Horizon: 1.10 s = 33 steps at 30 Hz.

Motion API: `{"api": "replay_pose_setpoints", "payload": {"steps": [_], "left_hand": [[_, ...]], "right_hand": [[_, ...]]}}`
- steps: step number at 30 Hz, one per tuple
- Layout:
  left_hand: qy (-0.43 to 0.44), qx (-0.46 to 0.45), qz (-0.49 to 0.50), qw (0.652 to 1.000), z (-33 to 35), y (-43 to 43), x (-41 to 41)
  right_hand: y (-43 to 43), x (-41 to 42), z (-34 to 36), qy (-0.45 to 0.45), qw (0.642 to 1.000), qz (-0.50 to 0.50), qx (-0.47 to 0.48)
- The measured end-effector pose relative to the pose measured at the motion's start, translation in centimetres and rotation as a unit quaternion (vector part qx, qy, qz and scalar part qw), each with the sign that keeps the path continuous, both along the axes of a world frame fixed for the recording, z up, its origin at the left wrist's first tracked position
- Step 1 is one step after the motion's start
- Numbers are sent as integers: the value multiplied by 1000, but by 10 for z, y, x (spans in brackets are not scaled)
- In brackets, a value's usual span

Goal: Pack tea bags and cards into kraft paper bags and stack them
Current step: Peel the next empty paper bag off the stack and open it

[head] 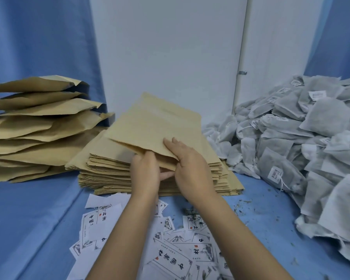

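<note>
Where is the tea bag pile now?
Head view: the tea bag pile lies on the right, beside the stack of flat kraft bags.

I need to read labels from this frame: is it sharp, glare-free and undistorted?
Head view: even light, no glare; the wide-angle lens bows the door edge; large characters on the cards read, barcode labels on the tea bags are too soft; the kraft bag in left hand and right hand looks soft.
</note>
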State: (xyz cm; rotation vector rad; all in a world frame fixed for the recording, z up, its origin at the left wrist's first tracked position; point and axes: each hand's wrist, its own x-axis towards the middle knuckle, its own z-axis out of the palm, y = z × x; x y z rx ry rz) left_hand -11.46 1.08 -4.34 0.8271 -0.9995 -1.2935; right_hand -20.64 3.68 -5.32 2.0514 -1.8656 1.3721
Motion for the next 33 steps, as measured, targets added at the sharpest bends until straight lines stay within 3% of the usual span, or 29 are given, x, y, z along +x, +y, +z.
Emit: {"api": "replay_pose_setpoints", "payload": {"steps": [3,7,9,11,13,16,22,28,33], "left_hand": [[-3,60,17,998,-4,-5,8],[-31,100,-26,994,-7,-3,5],[-30,87,-45,995,-6,-1,2],[2,92,-58,994,-5,-2,4],[27,117,-37,992,-6,-8,10],[7,130,-4,992,-12,-14,14],[7,81,28,996,-18,-12,5],[-13,86,24,996,-21,-18,4],[-44,78,17,996,-25,-17,3]], "right_hand": [[-1,-8,-5,20,998,-27,52],[3,-1,-4,-163,982,-27,-88],[4,1,-4,-166,979,-18,-114],[5,-5,-1,-127,989,-40,-70],[4,-12,4,-65,993,-87,49],[3,-13,6,-18,986,-91,135],[2,-11,-2,53,990,-109,70],[3,-6,-7,-134,977,-106,-131],[1,-9,-7,-119,976,-134,-123]]}}
